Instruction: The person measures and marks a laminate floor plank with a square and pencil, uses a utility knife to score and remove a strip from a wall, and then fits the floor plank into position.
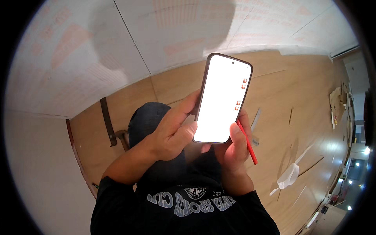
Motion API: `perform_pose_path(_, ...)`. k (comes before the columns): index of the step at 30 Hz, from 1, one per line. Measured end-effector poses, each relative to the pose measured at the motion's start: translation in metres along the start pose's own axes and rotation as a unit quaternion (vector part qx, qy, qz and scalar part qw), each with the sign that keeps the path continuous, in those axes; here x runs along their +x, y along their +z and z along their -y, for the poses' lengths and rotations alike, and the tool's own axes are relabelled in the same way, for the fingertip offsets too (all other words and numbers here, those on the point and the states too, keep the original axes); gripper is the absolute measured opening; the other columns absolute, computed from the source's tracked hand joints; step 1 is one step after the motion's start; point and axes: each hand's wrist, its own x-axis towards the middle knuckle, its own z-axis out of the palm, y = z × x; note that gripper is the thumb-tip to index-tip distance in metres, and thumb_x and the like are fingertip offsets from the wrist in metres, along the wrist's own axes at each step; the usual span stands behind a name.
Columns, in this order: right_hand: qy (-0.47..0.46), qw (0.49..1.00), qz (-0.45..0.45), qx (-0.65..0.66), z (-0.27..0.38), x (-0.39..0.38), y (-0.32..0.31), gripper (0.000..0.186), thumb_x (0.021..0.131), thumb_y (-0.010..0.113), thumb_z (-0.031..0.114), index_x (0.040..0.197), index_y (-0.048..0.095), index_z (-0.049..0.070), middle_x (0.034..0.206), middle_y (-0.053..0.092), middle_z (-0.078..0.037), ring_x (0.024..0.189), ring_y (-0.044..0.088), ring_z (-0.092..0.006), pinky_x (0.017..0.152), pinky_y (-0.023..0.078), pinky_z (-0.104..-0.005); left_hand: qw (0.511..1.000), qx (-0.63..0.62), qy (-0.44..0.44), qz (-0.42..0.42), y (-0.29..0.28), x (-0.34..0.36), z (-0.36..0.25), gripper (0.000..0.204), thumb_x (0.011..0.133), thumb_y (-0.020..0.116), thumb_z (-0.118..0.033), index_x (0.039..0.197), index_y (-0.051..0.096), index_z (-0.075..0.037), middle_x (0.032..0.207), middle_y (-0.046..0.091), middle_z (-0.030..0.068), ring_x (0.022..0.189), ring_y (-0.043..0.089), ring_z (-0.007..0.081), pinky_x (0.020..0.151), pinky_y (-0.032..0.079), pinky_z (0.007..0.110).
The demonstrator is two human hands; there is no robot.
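Head view, phone as landmark, up above the wood-look floor. Far left of phone: pale side wall. Left of phone, on the floor: dark flat bar, brown tool just beside it, partly hidden by the knee. Past phone's top: white wall panels, faint red print, shadow across them. Right of phone: thin metal strip, then white piece, kind unclear; far right, tan scrap and small bright lights.

Left hand: grip closed on phone's left edge, thumb at its lower part. Right hand: grip holds phone's lower right edge plus a slim red stick, slanting down-right. Phone's top leans right, screen glaring white with tiny red icons.
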Motion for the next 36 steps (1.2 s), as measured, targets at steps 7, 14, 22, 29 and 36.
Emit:
perform_pose_path(7, -0.012, 1.000, -0.020, -0.008, 0.000, 0.003, 0.007, 0.054, 0.096, 0.050, 0.028, 0.136, 0.042, -0.007, 0.104, 0.067, -0.023, 0.059, 0.065, -0.0250, 0.052, 0.055, -0.0323, 0.999, 0.015, 0.019, 0.025, -0.004, 0.003, 0.000, 0.071, 0.092, 0.040, -0.004, 0.159, 0.020, 0.009, 0.125, 0.058, 0.0176, 0.083, 0.064, 0.0175, 0.078, 0.055, 0.034)
perform_pose_path(14, -0.027, 0.999, -0.009, -0.014, 0.003, 0.006, 0.011, 0.050, 0.097, 0.049, 0.029, 0.132, 0.044, -0.006, 0.097, 0.068, -0.024, 0.056, 0.063, -0.0253, 0.052, 0.055, -0.0322, 0.999, 0.004, 0.034, 0.031, -0.006, 0.005, 0.000, 0.071, 0.092, 0.040, -0.004, 0.159, 0.020, 0.009, 0.118, 0.060, 0.0168, 0.079, 0.064, 0.0165, 0.078, 0.055, 0.033)
perform_pose_path(22, -0.027, 1.000, -0.007, -0.011, 0.002, 0.006, 0.009, 0.049, 0.097, 0.048, 0.029, 0.131, 0.043, -0.007, 0.098, 0.068, -0.025, 0.056, 0.064, -0.0255, 0.052, 0.055, -0.0330, 0.999, 0.005, 0.025, 0.020, -0.003, 0.005, 0.000, 0.071, 0.092, 0.041, -0.005, 0.159, 0.019, 0.009, 0.122, 0.060, 0.0186, 0.079, 0.064, 0.0171, 0.079, 0.055, 0.034)
perform_pose_path(29, -0.018, 1.000, -0.004, 0.001, 0.003, 0.007, 0.008, 0.053, 0.096, 0.049, 0.029, 0.133, 0.041, -0.008, 0.099, 0.067, -0.026, 0.057, 0.064, -0.0270, 0.053, 0.056, -0.0338, 0.998, 0.031, 0.040, 0.026, -0.003, 0.007, 0.000, 0.071, 0.092, 0.041, -0.004, 0.159, 0.019, 0.010, 0.122, 0.059, 0.0194, 0.079, 0.064, 0.0171, 0.078, 0.055, 0.033)
perform_pose_path(36, -0.038, 0.999, 0.011, 0.005, -0.001, 0.005, 0.004, 0.057, 0.094, 0.055, 0.024, 0.137, 0.037, -0.010, 0.106, 0.065, -0.026, 0.063, 0.067, -0.0269, 0.055, 0.057, -0.0333, 0.999, 0.022, 0.024, 0.026, -0.002, 0.007, -0.001, 0.072, 0.091, 0.042, -0.003, 0.159, 0.020, 0.009, 0.119, 0.061, 0.0187, 0.080, 0.063, 0.0162, 0.077, 0.055, 0.032)
